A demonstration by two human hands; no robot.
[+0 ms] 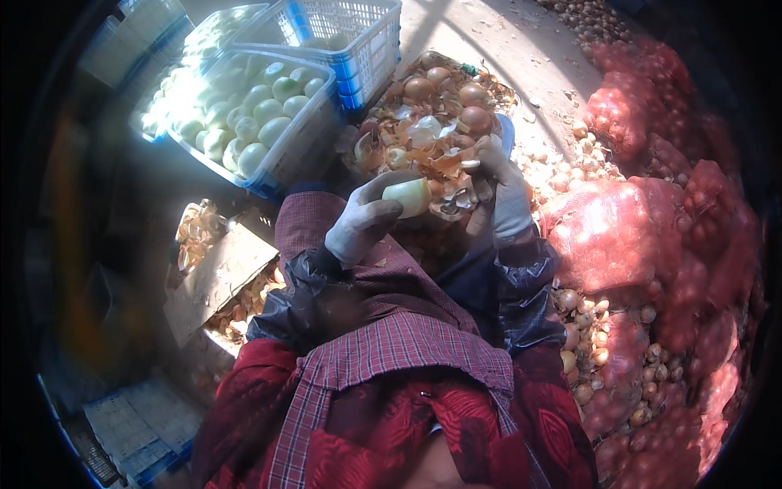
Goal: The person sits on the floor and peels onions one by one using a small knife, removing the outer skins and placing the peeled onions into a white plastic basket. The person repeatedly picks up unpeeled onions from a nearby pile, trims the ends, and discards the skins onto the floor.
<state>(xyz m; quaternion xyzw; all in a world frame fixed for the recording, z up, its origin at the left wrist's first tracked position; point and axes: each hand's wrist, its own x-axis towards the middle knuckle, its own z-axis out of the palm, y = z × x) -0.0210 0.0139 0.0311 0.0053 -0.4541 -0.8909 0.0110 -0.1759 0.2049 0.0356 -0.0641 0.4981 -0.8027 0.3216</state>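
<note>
My gloved left hand [366, 214] grips a peeled, pale green-white onion [407, 197] whose cut end faces right. My gloved right hand [498, 183] is raised just right of it, fingers bent, with a small pale piece at the fingertips; whether a knife is in it I cannot tell. Both hands are over a heap of brown onion skins [449, 162], with unpeeled brown onions [420, 88] on its far part. Peeled onions [269, 111] fill a plastic crate [293, 147] at the upper left.
Another white and blue crate [366, 49] stands behind the full one. Red mesh sacks of onions [602, 232] line the right side, with loose onions [583, 324] between them. Left of my knees, a cardboard piece [220, 278] lies on a container of skins. Flat crates [137, 428] are at the lower left.
</note>
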